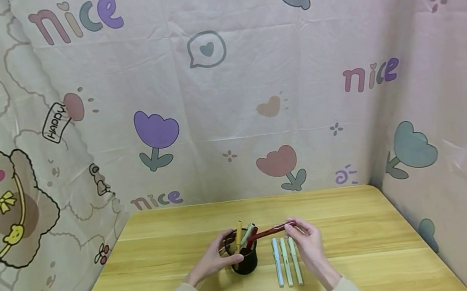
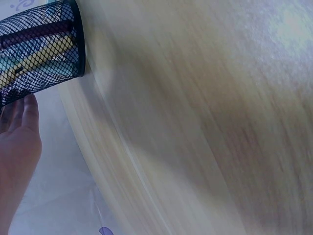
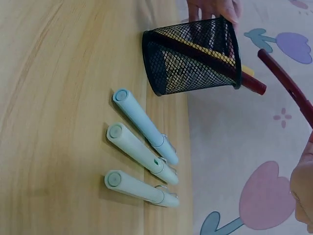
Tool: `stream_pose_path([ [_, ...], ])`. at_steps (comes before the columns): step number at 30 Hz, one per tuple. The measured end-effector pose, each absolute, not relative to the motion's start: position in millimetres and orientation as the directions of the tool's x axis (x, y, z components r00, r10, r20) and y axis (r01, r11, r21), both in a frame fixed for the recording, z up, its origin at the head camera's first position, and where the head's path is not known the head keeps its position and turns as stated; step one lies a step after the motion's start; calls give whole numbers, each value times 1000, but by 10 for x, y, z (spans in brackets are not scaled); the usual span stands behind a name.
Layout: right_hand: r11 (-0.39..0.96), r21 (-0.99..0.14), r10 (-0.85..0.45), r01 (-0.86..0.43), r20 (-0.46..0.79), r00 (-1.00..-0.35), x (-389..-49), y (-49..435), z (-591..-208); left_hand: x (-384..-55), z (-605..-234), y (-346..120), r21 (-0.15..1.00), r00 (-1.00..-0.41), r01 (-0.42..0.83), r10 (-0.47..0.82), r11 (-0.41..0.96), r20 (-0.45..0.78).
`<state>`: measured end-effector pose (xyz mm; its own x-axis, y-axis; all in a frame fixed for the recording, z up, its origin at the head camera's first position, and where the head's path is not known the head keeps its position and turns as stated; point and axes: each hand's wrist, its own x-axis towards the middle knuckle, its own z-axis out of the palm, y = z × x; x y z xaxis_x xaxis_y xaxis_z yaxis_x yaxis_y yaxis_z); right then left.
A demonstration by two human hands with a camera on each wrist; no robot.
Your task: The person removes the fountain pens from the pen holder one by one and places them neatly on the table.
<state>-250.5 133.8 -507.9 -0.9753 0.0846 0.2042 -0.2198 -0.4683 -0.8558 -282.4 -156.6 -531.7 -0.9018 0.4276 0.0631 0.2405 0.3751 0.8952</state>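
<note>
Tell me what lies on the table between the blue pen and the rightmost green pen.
One pale green pen lies between the blue pen and the rightmost green pen; the head and right wrist views both show it.

Pale cloth (image 1: 210, 108) w/ printed tulips (image 1: 157, 131), hearts (image 1: 269, 107) & "nice" lettering (image 1: 76, 20) hangs behind & on both sides of a lt. wood-grain desk (image 1: 152, 238), far R corner rounded; cartoon animal (image 1: 21, 212) w/ yellow bag (image 1: 14, 235) at far L. Glare (image 2: 293, 27) whitens pt. of desktop.
</note>
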Motion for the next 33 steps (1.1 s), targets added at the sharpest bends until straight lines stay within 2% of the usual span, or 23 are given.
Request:
stream_pose_path([
  [7, -547, -808, 6, -217, 256, -967, -2503, 1442, -5112, -2833, -5323, -1560, 905, -898, 234, 435, 355, 61],
  [17, -510, -828, -54, -231, 299, -953, -2490, 1528, -5149, -2837, -5331, -1564, 906, -898, 236, 435, 352, 64],
  [27, -463, -860, -112, -213, 295, -949, -2490, 1655, -5245, -2849, -5350, -1561, 909, -894, 237, 442, 342, 66],
  [33, -393, -906, -99, -158, 213, -972, -2501, 1732, -5283, -2843, -5350, -1561, 913, -894, 237, 443, 333, 70],
])
